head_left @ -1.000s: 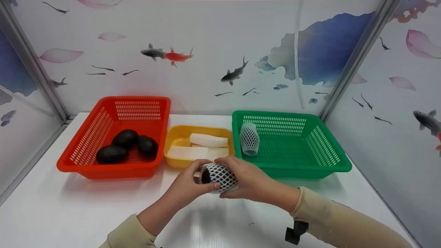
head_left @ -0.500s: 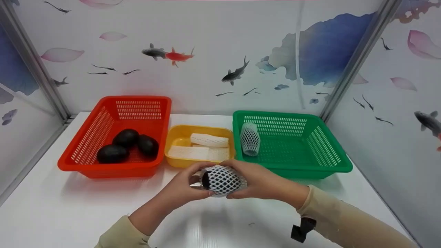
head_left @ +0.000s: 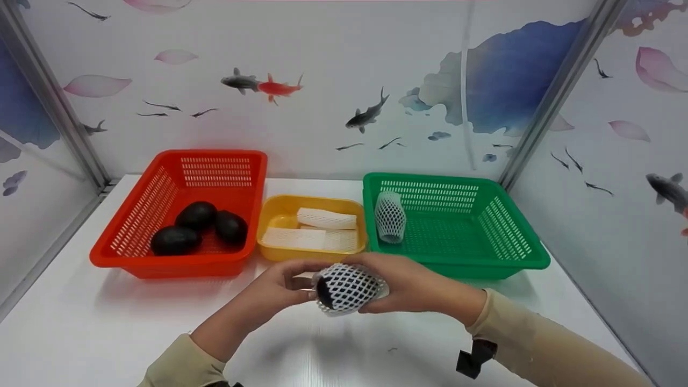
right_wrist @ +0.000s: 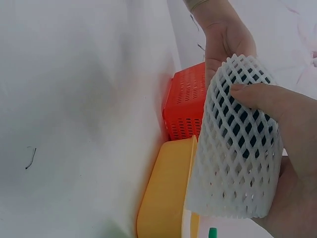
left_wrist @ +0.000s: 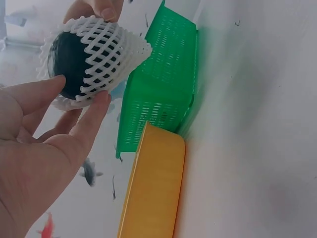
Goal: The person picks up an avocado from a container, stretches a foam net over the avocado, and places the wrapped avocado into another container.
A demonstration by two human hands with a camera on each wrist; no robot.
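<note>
A dark oval fruit (head_left: pixel 324 293) sits inside a white foam net sleeve (head_left: pixel 352 286), raised over the front of the table between both hands. My right hand (head_left: pixel 406 285) grips the sleeved fruit from the right, its thumb lying across the mesh in the right wrist view. On the other side, my left hand (head_left: pixel 263 295) holds the sleeve's edge with its fingertips. The left wrist view shows the fruit's bare end (left_wrist: pixel 69 64) poking out of the net between those fingertips. Loose mesh (right_wrist: pixel 228 193) extends past the fruit on the right hand's side.
A red basket (head_left: pixel 177 262) at the left holds 3 dark oval fruits (head_left: pixel 176 240). Several flat foam nets (head_left: pixel 326 219) lie in a small yellow bin (head_left: pixel 312 255) in the middle. The green basket (head_left: pixel 457 267) at the right contains one foam net sleeve (head_left: pixel 390 217).
Both hands have come slightly nearer with the sleeved fruit, which has tilted a little. The left hand has shifted leftward toward the sleeve's edge, showing more of the dark end.
</note>
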